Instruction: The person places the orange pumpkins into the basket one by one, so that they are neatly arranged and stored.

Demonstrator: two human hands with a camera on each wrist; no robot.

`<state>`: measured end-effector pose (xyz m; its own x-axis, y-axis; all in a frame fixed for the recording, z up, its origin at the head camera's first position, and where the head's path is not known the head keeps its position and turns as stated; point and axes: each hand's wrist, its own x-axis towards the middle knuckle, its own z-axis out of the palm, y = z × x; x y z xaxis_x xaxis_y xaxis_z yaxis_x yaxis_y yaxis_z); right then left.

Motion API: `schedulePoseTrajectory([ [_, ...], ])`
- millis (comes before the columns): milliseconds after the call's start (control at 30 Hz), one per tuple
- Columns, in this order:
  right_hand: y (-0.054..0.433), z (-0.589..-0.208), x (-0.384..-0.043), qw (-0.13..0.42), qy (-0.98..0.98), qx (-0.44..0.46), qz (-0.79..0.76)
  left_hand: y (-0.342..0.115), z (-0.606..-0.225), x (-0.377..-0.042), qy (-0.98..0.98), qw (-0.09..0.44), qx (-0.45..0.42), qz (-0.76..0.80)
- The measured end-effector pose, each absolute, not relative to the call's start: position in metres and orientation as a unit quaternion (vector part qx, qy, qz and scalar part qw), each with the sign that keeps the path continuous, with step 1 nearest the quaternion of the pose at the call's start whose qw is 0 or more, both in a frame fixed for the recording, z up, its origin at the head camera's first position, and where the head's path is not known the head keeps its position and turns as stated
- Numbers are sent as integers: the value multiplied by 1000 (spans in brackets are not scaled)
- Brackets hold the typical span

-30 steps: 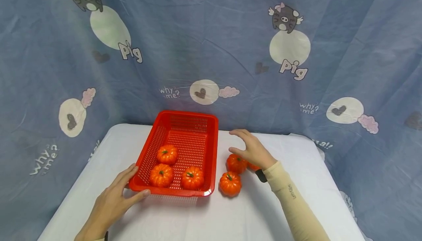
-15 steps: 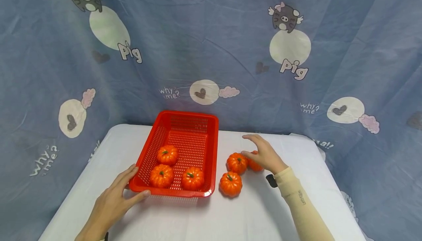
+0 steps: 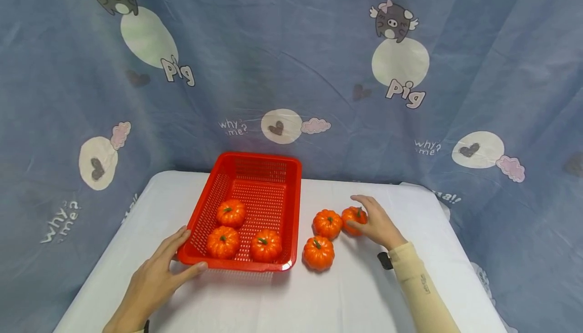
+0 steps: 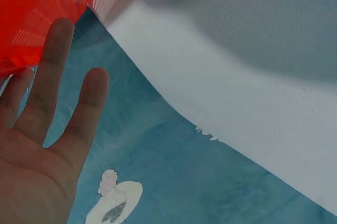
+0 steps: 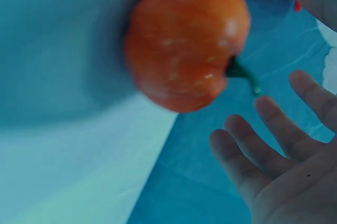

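A red plastic basket [image 3: 264, 196] with perforated walls holds three small orange pumpkins, one [image 3: 231, 214] behind the front pair. My left hand [image 3: 152, 278] rests at the basket's front left corner, its fingers straight along the left side and its thumb at the front rim. In the left wrist view those fingers [image 4: 57, 50] look extended beside the basket wall. Just above a pumpkin [image 3: 354, 215] with a green stem, my right hand [image 3: 380, 227] is spread, fingers beyond it and thumb on the near side. The right wrist view shows a gap between fingers and pumpkin.
Two more pumpkins, one farther back [image 3: 327, 224] and one nearer [image 3: 318, 253], lie between the basket and my right hand. A white cloth [image 3: 237, 302] covers the table. Behind it hangs a blue printed curtain [image 3: 319, 39].
My right hand has moved right and nearer, from above the middle pumpkin to the rightmost one, uncovering both. My left hand and the basket have stayed put.
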<state>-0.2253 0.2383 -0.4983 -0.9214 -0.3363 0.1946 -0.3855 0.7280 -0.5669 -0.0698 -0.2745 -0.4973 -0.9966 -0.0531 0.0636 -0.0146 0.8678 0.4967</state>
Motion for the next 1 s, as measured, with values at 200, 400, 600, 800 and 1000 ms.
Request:
schedulePoseTrajectory([
  [200, 249, -511, -222, 1, -934, 150, 324, -276, -498, -70, -965, 45, 11, -260],
  [400, 252, -519, -221, -19, -931, 129, 342, -276, -498, -70, -965, 38, 14, -258],
  [600, 251, -523, -222, -21, -931, 130, 340, -276, -498, -69, -965, 39, 15, -259],
  [800, 249, -524, -222, -18, -930, 133, 341, -276, -500, -69, -964, 45, 12, -263],
  [1000, 249, -524, -222, -12, -928, 131, 348, -277, -501, -69, -964, 47, 11, -263],
])
